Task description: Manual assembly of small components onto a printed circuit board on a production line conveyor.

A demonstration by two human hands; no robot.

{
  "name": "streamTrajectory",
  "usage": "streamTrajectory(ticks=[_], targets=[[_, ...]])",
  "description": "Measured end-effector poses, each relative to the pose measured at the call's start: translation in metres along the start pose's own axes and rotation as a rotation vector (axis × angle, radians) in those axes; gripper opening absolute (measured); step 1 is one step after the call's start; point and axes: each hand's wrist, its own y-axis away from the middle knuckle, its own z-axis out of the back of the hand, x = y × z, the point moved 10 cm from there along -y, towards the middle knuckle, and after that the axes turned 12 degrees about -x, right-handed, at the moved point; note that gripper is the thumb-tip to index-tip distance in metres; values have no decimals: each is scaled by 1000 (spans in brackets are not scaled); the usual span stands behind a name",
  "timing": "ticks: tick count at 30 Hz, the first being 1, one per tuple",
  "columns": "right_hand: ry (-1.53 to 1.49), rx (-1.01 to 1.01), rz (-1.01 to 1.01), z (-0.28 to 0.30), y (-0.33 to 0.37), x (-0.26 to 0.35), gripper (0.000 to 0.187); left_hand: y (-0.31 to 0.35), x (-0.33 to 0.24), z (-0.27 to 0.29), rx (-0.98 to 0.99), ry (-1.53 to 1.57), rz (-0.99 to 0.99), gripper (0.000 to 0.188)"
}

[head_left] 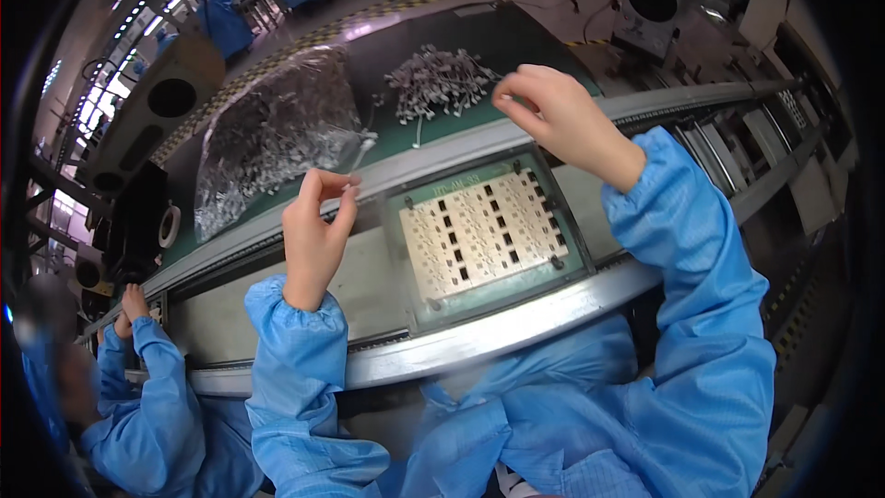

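My left hand (318, 231) is raised over the conveyor, with thumb and forefinger pinched together. From its fingertips a thin pale lead with a white end (361, 155) points up and away. My right hand (558, 120) hovers past the far rail, right of a loose pile of small white-tipped leads (438, 83). Its thumb and fingers are drawn together; whatever lies between them is too small to make out. Between and below both hands, a cream circuit board panel (475, 238) with rows of black parts sits in a green carrier frame (493, 289) on the conveyor.
A clear plastic bag (277, 129) full of similar leads lies on the dark green tabletop (502, 32). Metal rails (479, 337) border the conveyor. At left, another person's hands (135, 302) are by the line. Speaker-like boxes (648, 11) stand beyond.
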Motion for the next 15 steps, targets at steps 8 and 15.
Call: streamTrajectory(ticks=[8,15], targets=[[-617,129,-545,-33,19,-30,21,16,11,-27,20,-576,-358,9],[-649,81,-632,-38,55,-51,19,32,12,-52,129,-697,-302,8]])
